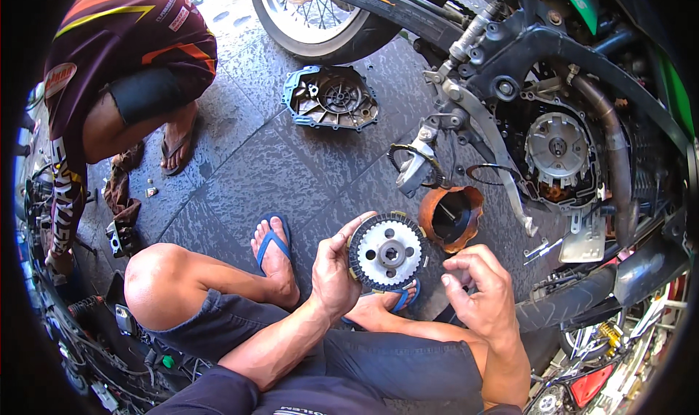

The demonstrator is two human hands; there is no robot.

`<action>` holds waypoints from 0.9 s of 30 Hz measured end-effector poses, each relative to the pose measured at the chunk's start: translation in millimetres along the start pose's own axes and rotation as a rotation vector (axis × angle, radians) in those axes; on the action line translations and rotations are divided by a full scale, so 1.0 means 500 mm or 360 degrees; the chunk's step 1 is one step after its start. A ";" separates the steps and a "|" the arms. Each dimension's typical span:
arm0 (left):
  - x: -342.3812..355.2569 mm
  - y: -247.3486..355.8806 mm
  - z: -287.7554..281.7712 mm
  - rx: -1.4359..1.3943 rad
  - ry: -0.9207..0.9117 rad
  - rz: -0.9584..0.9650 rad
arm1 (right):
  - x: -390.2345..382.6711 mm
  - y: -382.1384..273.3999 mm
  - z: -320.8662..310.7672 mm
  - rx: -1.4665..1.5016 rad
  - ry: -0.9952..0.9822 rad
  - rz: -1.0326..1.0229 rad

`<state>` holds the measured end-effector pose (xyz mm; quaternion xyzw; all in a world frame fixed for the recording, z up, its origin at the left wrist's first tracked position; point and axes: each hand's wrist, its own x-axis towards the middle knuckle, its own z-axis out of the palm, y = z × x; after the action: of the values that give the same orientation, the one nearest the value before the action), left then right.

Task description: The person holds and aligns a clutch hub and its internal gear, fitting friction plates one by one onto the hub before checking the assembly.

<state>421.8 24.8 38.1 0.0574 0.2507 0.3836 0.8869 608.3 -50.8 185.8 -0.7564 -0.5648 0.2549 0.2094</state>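
Observation:
My left hand (337,269) grips a clutch hub with stacked plates (391,255), its round silver toothed face turned up toward me. The fingers wrap its left edge. To its right, my right hand (482,287) hovers with bent fingers and the thumb apart; nothing shows between them. Just beyond stands an orange-brown tub (431,210) with a ragged rim and dark inside. On the motorcycle at the right, the engine side is uncovered, and a round silver clutch basket (557,149) sits in it. One thin dark ring (475,169) hangs near the pedal lever.
An engine side cover (331,98) lies inside-up on the grey tiled floor (240,167). Another ring rests around the footpeg (416,171). A person in a maroon shirt (131,44) crouches at the left, beside a brown rag (121,193). A loose tyre (568,298) lies at the right.

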 end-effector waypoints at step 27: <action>-0.005 -0.001 -0.001 -0.0042 -0.0026 0.0002 | -0.034 -0.014 0.083 -0.0333 -0.0004 -0.0130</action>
<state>420.7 22.6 38.6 0.0489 0.2383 0.3869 0.8895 573.5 -64.0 160.2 -0.7501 -0.6191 0.1867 0.1388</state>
